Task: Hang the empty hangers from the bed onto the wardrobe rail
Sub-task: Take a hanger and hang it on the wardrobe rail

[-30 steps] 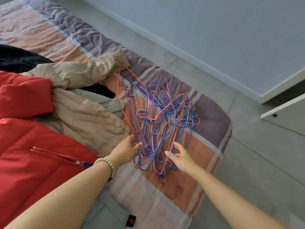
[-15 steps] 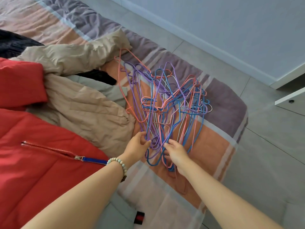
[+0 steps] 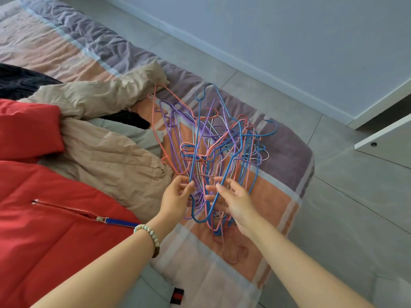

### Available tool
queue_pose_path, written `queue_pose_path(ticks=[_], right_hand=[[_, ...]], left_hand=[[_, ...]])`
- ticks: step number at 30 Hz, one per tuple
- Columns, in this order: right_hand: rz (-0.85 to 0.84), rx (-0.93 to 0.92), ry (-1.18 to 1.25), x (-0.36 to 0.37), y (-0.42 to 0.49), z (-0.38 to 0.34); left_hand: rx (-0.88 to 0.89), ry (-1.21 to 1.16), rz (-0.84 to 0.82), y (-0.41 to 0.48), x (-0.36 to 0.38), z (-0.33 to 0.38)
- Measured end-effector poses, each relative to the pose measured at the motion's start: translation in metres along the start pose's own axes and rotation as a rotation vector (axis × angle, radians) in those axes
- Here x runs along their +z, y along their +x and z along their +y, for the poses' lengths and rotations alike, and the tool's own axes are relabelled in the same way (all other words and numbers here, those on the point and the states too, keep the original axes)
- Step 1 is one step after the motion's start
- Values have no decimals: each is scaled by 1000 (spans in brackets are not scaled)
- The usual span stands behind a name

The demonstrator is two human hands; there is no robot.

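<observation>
A tangled pile of thin wire hangers (image 3: 213, 150) in pink, purple, blue and white lies on the striped bed cover (image 3: 273, 196) near the bed's corner. My left hand (image 3: 175, 196) pinches the near end of the bundle, where a blue hanger (image 3: 198, 134) tilts up out of the pile with its hook at the top. My right hand (image 3: 233, 201) has its fingers curled in among the hanger wires just right of the left hand. The wardrobe rail is not in view.
A red padded jacket (image 3: 44, 207) and a beige garment (image 3: 104, 156) lie on the bed to the left, with dark clothing (image 3: 20, 81) behind. Grey tiled floor (image 3: 355, 207) runs along the right, with a white furniture panel (image 3: 387, 138) at the right edge.
Both hands reached into the near end of the hanger pile and took hold. A blue hanger has risen out of the tangle, its hook now pointing up.
</observation>
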State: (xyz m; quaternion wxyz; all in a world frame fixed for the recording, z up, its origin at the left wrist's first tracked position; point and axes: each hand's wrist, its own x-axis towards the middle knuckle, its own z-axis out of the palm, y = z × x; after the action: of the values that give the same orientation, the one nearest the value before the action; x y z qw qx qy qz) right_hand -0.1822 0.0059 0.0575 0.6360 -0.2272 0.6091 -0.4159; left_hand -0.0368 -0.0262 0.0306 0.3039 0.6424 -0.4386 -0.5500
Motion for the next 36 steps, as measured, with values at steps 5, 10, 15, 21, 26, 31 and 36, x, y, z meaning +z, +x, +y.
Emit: queue_pose_path(ticks=[5, 10, 15, 21, 26, 31, 36], right_hand=[[-22, -161, 115, -20, -43, -72], [-2, -344, 82, -49, -105, -154], [72, -563, 40, -80, -181, -239], [350, -806, -40, -139, -310, -325], [593, -1017, -156, -186, -437, -364], [810, -1178, -139, -227, -561, -373], [1030, -1244, -95, -270, -670, -351]], left_hand=[[129, 2, -45, -20, 16, 64], [244, 80, -166, -54, 46, 169], [263, 152, -511, -112, 83, 287], [440, 293, -866, -212, 118, 417], [662, 318, -1055, -321, 146, 499], [902, 332, -1239, -433, 193, 549], [1066, 318, -1394, -542, 249, 565]])
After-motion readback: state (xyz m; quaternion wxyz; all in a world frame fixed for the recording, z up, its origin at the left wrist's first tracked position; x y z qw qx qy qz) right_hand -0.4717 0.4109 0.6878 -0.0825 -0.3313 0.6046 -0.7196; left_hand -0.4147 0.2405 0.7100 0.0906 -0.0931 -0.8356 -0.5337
